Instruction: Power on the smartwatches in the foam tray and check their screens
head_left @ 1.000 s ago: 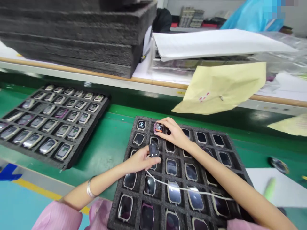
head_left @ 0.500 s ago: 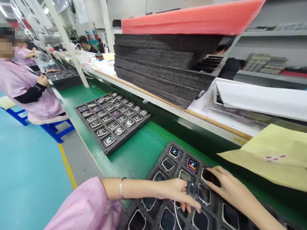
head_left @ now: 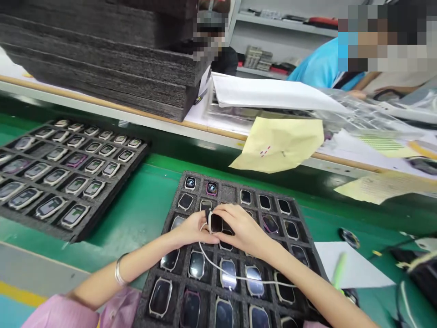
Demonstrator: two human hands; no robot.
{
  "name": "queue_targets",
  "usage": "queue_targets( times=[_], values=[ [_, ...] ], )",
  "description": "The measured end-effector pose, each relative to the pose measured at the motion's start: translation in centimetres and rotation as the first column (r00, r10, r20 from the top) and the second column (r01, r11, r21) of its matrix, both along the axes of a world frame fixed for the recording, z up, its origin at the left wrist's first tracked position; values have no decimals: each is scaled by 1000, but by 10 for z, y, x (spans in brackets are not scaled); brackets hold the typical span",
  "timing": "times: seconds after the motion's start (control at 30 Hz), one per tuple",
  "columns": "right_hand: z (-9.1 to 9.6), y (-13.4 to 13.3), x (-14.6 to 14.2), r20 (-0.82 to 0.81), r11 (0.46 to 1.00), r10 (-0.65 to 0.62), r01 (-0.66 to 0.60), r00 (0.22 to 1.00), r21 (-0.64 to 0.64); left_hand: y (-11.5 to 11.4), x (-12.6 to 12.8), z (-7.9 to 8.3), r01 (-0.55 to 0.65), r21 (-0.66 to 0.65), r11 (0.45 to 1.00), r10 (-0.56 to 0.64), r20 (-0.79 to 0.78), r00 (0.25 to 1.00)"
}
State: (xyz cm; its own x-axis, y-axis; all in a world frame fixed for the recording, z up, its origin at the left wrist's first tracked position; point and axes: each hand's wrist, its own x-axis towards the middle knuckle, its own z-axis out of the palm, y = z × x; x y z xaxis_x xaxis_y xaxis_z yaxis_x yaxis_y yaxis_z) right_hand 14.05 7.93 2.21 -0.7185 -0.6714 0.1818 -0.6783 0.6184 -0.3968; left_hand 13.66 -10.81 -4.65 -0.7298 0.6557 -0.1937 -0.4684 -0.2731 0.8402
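Note:
My right hand [head_left: 244, 230] grips a smartwatch case [head_left: 215, 222] with a dark screen and silver rim, held above the black foam tray [head_left: 228, 193]. Against its left side, my left hand [head_left: 191, 230] pinches a small black connector [head_left: 207, 212], mostly hidden by fingers. A white cable [head_left: 232, 276] runs from that hand to the right, across the tray. Many watches sit in the tray's square pockets. Two at the far left corner, a silver one [head_left: 190, 183] and a purple one [head_left: 211, 188], have lit faces. The pocket beside the purple watch holds nothing.
A second foam tray of watches [head_left: 92, 216] lies on the green bench at left. Behind, a shelf carries stacked black foam [head_left: 119, 68] and hanging yellow paper [head_left: 280, 143]. White paper [head_left: 351, 264] and a green pen [head_left: 339, 270] lie right. A person in blue sits opposite.
My right hand has lifted a watch out of its pocket and brought it to the connector in my left hand. The camera view has swung to the right.

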Motion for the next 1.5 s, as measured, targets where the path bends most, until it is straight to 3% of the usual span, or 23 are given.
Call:
queue_targets(
  times=[0.27, 0.63, 1.0, 1.5],
  values=[
    [-20, -1, -8, -38, 999, 41, -41, 998, 14, 3, 5, 1, -70, -96, 993, 66, -44, 997],
    [-53, -7, -1, -89, 934, 2, -34, 996, -356, -6, 6, 6, -18, -123, 992, 10, -63, 998],
    [-57, -6, 4, -180, 906, 11, -86, 984, -413, -9, 8, 5, 10, -176, 984, -25, -81, 996],
    [-56, -4, 4, -165, 905, 20, -88, 986, -417, -8, 9, 4, -10, -179, 984, -16, -145, 989]
  ],
)
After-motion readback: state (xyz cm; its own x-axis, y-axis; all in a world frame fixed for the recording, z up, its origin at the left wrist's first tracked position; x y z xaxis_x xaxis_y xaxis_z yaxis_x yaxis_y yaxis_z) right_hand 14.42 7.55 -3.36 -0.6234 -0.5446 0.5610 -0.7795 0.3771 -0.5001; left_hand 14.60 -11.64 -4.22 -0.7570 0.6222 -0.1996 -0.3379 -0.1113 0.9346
